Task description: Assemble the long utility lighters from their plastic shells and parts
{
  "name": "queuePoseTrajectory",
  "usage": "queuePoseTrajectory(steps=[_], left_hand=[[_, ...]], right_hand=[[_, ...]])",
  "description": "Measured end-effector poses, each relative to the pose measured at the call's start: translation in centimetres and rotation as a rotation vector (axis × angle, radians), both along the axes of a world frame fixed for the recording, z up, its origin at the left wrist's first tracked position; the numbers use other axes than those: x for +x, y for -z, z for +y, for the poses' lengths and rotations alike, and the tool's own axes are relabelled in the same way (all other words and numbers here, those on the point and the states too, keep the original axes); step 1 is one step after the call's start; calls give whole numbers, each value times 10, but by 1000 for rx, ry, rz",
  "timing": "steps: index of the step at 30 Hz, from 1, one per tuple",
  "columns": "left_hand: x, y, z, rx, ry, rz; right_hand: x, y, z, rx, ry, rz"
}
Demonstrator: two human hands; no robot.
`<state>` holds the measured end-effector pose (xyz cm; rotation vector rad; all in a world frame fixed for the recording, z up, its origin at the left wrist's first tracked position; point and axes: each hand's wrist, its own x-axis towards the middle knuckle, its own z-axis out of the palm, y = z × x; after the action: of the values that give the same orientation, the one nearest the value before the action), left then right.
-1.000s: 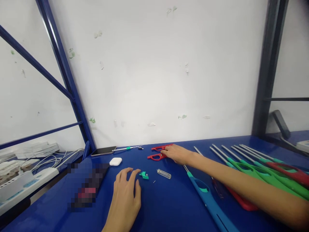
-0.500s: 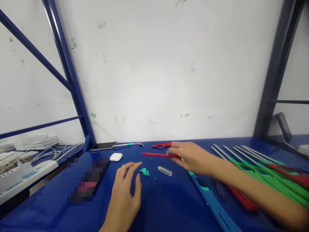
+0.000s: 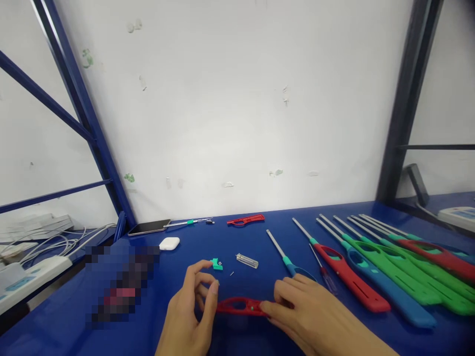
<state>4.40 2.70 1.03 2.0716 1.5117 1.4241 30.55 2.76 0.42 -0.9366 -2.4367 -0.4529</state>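
A red lighter shell half [image 3: 237, 306] with a finger loop lies level just above or on the blue table, low in the middle. My right hand [image 3: 302, 309] grips its right end between thumb and fingers. At its left end is my left hand [image 3: 191, 306], fingers curled and thumb over the tip; part of that end is hidden. Beyond the hands sit a small green plastic part [image 3: 217, 264], a tiny metal pin [image 3: 232, 273] and a clear fuel tank [image 3: 247, 260]. Farther back rests another red shell half [image 3: 245, 220].
Several long-necked lighters, red [image 3: 352, 277], blue [image 3: 393, 291] and green [image 3: 401, 274], lie at the right beside a screwdriver [image 3: 326, 277]. A phone [image 3: 149, 227], white case [image 3: 169, 243] and metal tube with wires [image 3: 189, 222] are at the back left. A power strip [image 3: 33, 277] stands left.
My right hand has brought the red shell half from the back of the table toward me. My left hand has curled its fingers at the shell's left end. The view has shifted right.
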Motion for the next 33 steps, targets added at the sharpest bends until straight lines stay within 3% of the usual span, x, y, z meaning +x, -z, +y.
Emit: queuePoseTrajectory(steps=[6, 11, 14, 16, 19, 22, 26, 30, 33], left_hand=[[-8, 13, 11, -44, 188, 318], [-8, 13, 12, -66, 211, 407], [-6, 9, 8, -85, 212, 426], [-5, 7, 6, -92, 221, 442], [-3, 5, 4, -106, 235, 466], [-2, 4, 5, -119, 242, 476], [-4, 7, 8, -98, 236, 481], [-7, 13, 15, -74, 256, 525], [-10, 17, 19, -86, 268, 555]], right_hand=[[4, -3, 0, -99, -9, 75], [19, -10, 6, -252, -1, 115], [28, -14, 12, -257, 25, 103], [29, -23, 15, -240, 27, 68], [22, -50, 25, -274, 21, -94], [2, -83, 56, -323, -37, -261], [-41, -109, 131, -332, -11, -369], [-98, -113, 200, -339, 83, -398], [-144, -106, 226, -338, 104, -383]])
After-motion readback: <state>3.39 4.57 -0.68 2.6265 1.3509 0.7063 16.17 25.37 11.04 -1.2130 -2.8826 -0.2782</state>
